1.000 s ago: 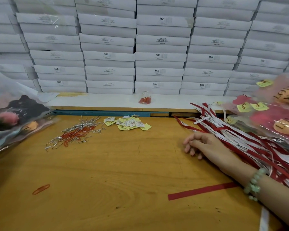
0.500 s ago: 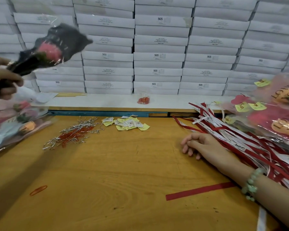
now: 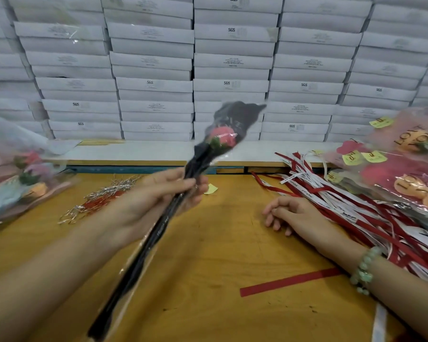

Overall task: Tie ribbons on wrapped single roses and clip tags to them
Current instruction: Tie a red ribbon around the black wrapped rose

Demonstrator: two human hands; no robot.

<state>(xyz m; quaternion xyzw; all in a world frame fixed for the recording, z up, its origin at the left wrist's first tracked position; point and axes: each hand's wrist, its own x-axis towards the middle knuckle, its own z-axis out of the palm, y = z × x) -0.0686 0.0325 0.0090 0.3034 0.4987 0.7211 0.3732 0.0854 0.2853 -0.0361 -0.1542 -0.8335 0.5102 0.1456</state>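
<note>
Above the desk point(image 3: 208, 255), the left hand point(image 3: 158, 201) holds a wrapped rose point(image 3: 221, 137) by its black sleeve, grip clamped round the stem just below the bloom, forearm reaching in from the lower left; the rose tilts up to the right, blurred. The right hand point(image 3: 294, 214) rests palm-down on the desk, fingers loosely curled, its grip slack and empty, just beside the ribbons point(image 3: 356, 218).

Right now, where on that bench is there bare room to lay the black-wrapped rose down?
Bare wood lies between the left hand, gripping the wrapped rose, and the right hand, reaching toward the person as far as the loose red strip. Crowded: the ribbon pile and tagged roses on the right, the wire ties and bagged roses on the left.
</note>
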